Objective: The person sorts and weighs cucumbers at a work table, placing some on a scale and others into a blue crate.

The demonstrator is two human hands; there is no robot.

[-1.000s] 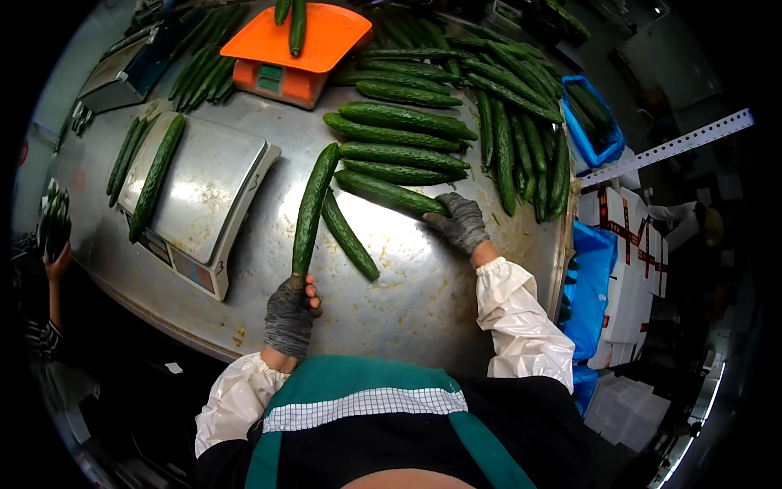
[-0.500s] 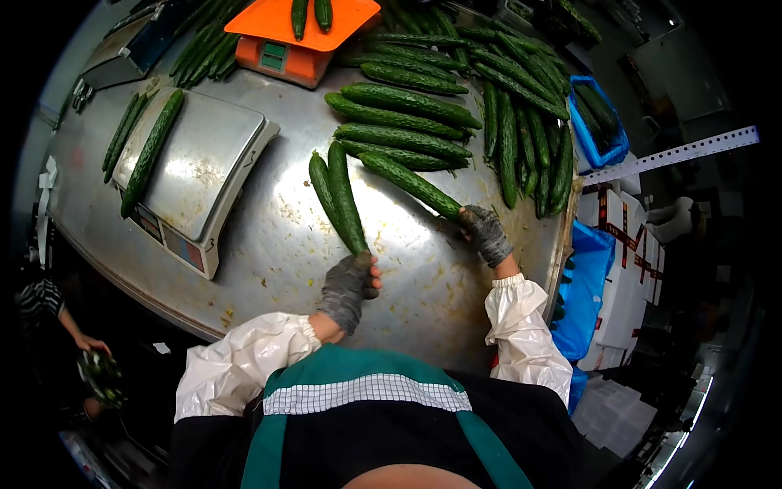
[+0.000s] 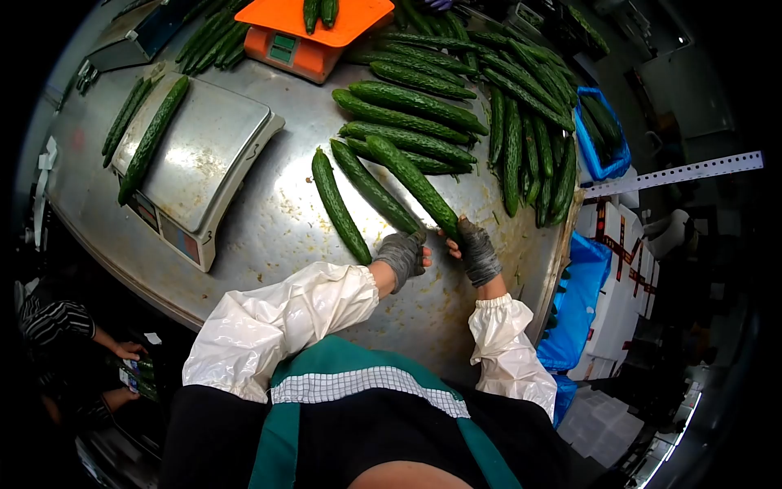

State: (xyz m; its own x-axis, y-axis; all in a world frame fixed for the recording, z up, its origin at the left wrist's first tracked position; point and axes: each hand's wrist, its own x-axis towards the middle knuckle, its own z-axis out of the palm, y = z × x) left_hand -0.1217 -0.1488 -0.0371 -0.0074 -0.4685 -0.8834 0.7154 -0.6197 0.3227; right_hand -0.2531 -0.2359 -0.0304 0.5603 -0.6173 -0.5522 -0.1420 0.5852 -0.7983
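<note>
My left hand (image 3: 401,259), in a grey worn glove with bare fingertips, is closed round the near end of a cucumber (image 3: 373,189). Gripped at its near end by my right hand (image 3: 476,251), gloved the same way, a second cucumber (image 3: 415,184) slants up and left alongside the first. Both far ends reach a row of cucumbers (image 3: 411,140) lying crosswise on the metal table (image 3: 281,236). Another loose cucumber (image 3: 336,210) rests just left of my left hand, its near end by my wrist.
A flat scale (image 3: 199,151) with cucumbers on and beside it stands left. Behind is an orange scale (image 3: 309,37) bearing two cucumbers. More cucumbers (image 3: 529,147) are heaped right, near a blue-lined crate (image 3: 604,134). A co-worker's hands (image 3: 126,371) hold packed green produce at lower left.
My left hand has shifted right and nearer my right hand; one cucumber beside it now lies apart on the table. My right hand has drawn its cucumber slightly nearer and left, more upright in view.
</note>
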